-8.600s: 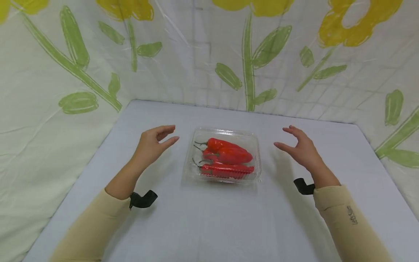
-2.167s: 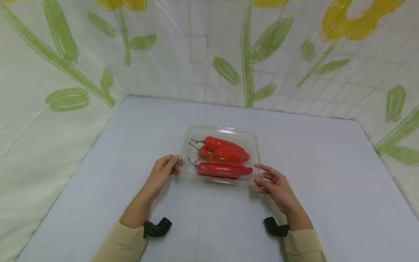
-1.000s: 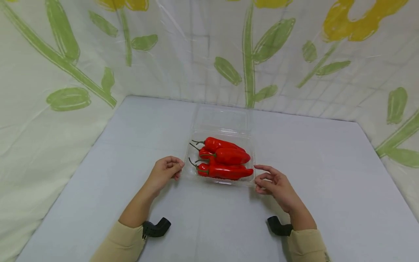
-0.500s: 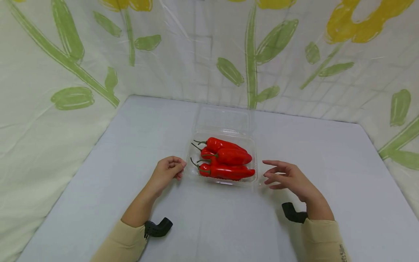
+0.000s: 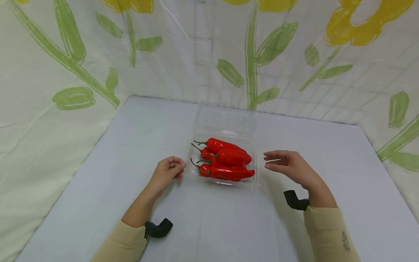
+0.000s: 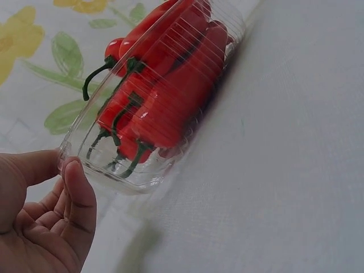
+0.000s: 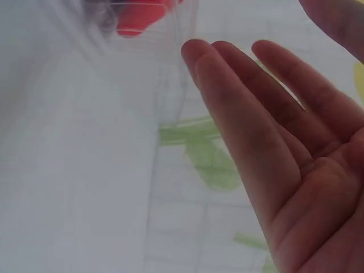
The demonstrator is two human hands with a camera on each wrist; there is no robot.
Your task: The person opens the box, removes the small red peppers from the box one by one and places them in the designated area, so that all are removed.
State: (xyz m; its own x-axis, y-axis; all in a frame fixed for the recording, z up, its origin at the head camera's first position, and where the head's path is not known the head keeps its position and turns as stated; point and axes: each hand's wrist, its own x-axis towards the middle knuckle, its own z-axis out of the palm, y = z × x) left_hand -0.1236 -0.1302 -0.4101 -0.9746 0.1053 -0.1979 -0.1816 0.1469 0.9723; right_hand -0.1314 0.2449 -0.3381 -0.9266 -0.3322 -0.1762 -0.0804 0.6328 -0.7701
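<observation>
A clear plastic clamshell box [image 5: 253, 182] sits mid-table with its lid [image 5: 224, 119] standing open at the back. Several red peppers [image 5: 229, 160] with green stems lie inside; the left wrist view shows the peppers [image 6: 170, 91] through the ribbed wall. My left hand [image 5: 168, 171] pinches the box's front left corner, thumb and forefinger [image 6: 77, 187] closed on the rim [image 6: 62, 162]. My right hand [image 5: 288, 165] hovers just right of the box, fingers [image 7: 244, 125] straight and spread, holding nothing.
The grey-white table [image 5: 203, 225] is walled at the back and sides by a cloth backdrop [image 5: 248, 54] printed with yellow flowers and green stems. Black wrist camera mounts [image 5: 158, 228] show below both wrists.
The lid, shut 2.2 s ago, stands open behind the box. My right hand has left the front right corner, lifted and moved a little to the right. My left hand stays on its corner.
</observation>
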